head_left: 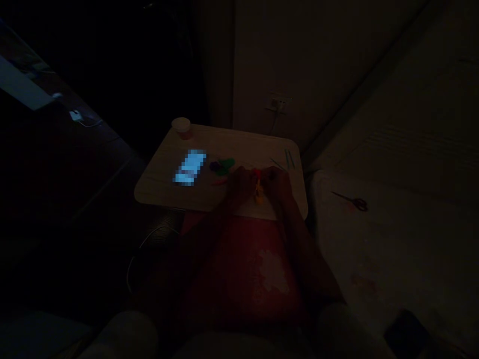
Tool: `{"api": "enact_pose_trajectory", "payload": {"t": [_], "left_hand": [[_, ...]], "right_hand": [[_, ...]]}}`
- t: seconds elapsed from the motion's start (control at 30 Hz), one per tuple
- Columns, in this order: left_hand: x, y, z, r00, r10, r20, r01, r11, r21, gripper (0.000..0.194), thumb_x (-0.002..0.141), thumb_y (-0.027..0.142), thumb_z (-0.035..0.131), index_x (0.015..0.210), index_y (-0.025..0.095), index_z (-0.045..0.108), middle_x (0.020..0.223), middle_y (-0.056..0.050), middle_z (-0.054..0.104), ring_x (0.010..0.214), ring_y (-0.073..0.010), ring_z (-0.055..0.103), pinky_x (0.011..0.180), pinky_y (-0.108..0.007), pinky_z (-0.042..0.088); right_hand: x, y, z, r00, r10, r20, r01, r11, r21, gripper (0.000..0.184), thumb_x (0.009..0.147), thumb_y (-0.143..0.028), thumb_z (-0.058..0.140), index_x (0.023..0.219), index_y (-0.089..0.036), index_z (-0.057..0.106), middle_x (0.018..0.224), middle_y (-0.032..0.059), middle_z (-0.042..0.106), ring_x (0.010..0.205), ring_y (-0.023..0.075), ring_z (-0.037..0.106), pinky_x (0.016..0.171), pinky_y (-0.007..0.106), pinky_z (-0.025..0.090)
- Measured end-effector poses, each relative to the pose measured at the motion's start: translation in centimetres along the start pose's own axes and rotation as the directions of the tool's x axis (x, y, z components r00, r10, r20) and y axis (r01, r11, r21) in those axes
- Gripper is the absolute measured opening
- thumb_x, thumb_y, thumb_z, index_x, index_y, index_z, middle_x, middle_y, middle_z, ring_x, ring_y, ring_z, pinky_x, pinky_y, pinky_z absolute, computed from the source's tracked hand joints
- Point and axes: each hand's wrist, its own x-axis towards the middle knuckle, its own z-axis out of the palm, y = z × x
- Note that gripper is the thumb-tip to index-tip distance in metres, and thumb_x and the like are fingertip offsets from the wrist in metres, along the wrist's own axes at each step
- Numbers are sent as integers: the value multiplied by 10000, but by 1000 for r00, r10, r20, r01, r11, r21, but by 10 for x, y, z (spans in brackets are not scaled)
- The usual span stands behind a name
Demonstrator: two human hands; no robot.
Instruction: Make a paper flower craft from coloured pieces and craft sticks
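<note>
Over the front right of the small wooden table [168, 197], my left hand [241, 182] and my right hand [277, 182] come close together, fingers curled in. Between them is a small soft-looking red and orange piece [258, 189], red at the top and orange below. Both hands seem closed on it; in the dark I cannot make out its kind or the exact fingertips. Left of my left hand lie a green piece [225, 166], a dark purple piece [214, 166] and a thin red piece [219, 183]. Several thin greenish sticks [288, 158] lie beyond my right hand.
A phone [190, 167] glows on the table's left, with a pale cup [182, 128] behind it. On the light surface to the right lie scissors [357, 203]. A wall socket [279, 103] with a plug is behind the table. A white cable [138, 249] hangs at lower left.
</note>
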Motion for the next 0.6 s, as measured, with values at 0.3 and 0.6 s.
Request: {"api": "enact_pose_trajectory", "payload": {"t": [0.3,0.6], "left_hand": [[5,0,-4,997,-73,2,73,984,-161,137,880,260,663,873,151,745,910,-100,673,872,-229,626,836,-349,476],[11,1,-21,995,-100,-11,83,876,-475,139,753,226,755,870,152,767,714,2,597,664,-132,500,642,-260,410]], "right_hand": [[-1,-14,-3,999,-22,-43,26,995,96,184,766,-180,588,897,-179,717,871,73,756,753,190,673,712,302,498],[-4,-30,-13,992,-71,-107,102,941,322,161,784,-305,694,904,-215,637,898,44,729,806,177,661,708,294,508]]}}
